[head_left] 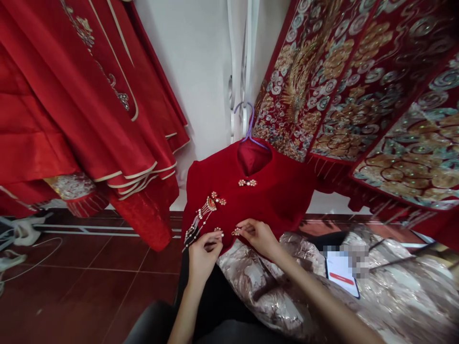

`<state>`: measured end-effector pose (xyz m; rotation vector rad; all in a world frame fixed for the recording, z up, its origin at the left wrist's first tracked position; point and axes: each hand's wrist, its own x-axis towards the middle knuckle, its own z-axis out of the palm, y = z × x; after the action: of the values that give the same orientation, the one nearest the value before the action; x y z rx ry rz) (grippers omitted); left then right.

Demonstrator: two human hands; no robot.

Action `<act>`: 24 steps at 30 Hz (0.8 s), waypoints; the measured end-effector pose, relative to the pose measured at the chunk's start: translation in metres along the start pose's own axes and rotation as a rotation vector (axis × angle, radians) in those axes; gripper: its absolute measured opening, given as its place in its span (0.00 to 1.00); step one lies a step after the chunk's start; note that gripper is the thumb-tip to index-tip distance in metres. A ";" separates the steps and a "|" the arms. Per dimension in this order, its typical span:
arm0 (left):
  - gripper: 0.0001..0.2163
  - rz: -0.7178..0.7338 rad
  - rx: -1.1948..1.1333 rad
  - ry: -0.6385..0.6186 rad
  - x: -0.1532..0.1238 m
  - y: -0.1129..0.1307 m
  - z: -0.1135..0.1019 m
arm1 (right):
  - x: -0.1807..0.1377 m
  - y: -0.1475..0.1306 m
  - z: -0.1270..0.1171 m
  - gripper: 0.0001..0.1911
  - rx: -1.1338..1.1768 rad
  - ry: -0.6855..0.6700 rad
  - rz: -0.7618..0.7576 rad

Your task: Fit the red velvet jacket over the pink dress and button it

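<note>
A dark red velvet garment (272, 191) hangs on a purple hanger (248, 125) in front of me. It has pearl-and-gold clasps down its front and a beaded tassel (201, 217) on its left side. My left hand (202, 255) pinches the cloth beside one half of a clasp (218, 231). My right hand (258, 237) pinches the other half of the clasp (236, 232). The two halves sit slightly apart. A fastened clasp (247, 182) sits below the collar.
Red satin robes (89, 110) hang at the left. Red panels embroidered in gold (358, 86) hang at the right. A shiny silver-pink fabric (279, 286) covers my lap, with a phone (342, 274) lying on it. Dark red floor tiles (89, 282) spread to the left.
</note>
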<state>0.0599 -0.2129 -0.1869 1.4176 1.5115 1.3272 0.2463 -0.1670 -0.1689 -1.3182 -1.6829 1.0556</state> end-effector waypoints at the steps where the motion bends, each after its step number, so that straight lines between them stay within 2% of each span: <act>1: 0.10 0.001 -0.010 0.001 0.000 -0.002 0.000 | -0.001 -0.003 0.001 0.06 -0.009 -0.010 0.001; 12: 0.11 -0.028 -0.126 0.049 0.000 -0.004 0.006 | -0.010 -0.013 0.010 0.07 0.055 -0.033 -0.069; 17: 0.10 -0.033 -0.192 0.081 0.001 -0.002 0.007 | -0.006 -0.013 0.022 0.09 0.083 0.006 -0.094; 24: 0.10 -0.065 -0.275 0.099 0.002 0.003 0.009 | -0.005 -0.009 0.037 0.08 -0.004 0.100 -0.215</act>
<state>0.0682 -0.2093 -0.1863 1.1358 1.3637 1.5175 0.2108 -0.1789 -0.1749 -1.1437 -1.7083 0.8476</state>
